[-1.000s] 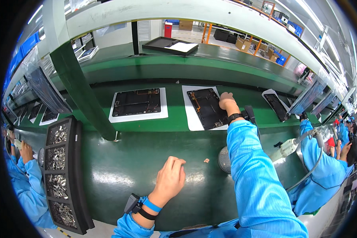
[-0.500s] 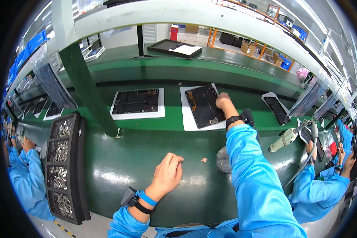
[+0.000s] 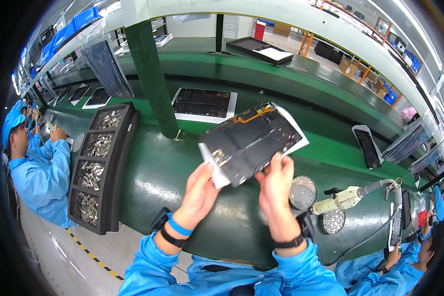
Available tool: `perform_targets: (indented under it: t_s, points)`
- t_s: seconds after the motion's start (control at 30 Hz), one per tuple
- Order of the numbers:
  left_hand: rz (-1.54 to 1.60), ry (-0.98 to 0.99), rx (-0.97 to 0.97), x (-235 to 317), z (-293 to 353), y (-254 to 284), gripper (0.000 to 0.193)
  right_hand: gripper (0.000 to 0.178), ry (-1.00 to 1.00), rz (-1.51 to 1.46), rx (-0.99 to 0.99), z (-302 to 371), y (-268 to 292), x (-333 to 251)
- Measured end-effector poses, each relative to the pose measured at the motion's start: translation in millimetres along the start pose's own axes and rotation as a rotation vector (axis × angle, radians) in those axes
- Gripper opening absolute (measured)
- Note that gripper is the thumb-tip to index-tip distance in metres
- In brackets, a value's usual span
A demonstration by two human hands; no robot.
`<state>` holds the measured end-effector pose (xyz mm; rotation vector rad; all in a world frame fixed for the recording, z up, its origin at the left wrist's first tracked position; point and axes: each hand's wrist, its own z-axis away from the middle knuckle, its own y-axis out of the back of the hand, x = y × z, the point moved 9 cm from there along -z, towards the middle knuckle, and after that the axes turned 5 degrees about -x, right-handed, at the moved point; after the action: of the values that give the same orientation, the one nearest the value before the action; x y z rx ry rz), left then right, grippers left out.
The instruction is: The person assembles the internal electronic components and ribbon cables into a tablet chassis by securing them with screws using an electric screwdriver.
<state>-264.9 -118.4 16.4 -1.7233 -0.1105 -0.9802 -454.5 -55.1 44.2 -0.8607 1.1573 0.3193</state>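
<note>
A black tablet housing (image 3: 254,145) with an orange flex cable is held up, tilted, above the green bench (image 3: 148,202). A white sheet (image 3: 292,129) lies beneath it and sticks out at its corners. My left hand (image 3: 198,192) grips the near left corner together with the sheet, thumb on top. My right hand (image 3: 277,185) holds the near edge, fingers partly hidden under the housing. Right of that hand are two round dishes of tiny screws, one dish (image 3: 303,192) farther away and another dish (image 3: 333,222) nearer. An electric screwdriver (image 3: 338,201) hangs by them.
A black tray (image 3: 116,172) of small metal parts stands at the left. Behind, another tablet housing (image 3: 202,102) lies on white paper on the green belt. A green post (image 3: 153,79) rises between them. Co-workers sit at left (image 3: 39,163) and right (image 3: 404,266).
The tablet housing and its sheet have come off the belt toward me. My left hand has moved from the bench onto its corner. My view has turned, shifting the surroundings.
</note>
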Motion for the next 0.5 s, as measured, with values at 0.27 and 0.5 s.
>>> perform_targets:
  t_s: [0.27,0.5]
  points:
    - [-0.292,0.126,0.235,36.0,131.0,42.7,0.047,0.019,-0.285,0.800,-0.833,156.6,36.2,-8.0]
    - [-0.404,0.487,0.082,-17.5,164.2,37.2,0.043,0.017,0.331,1.434,-0.292,145.6,132.0,-91.5]
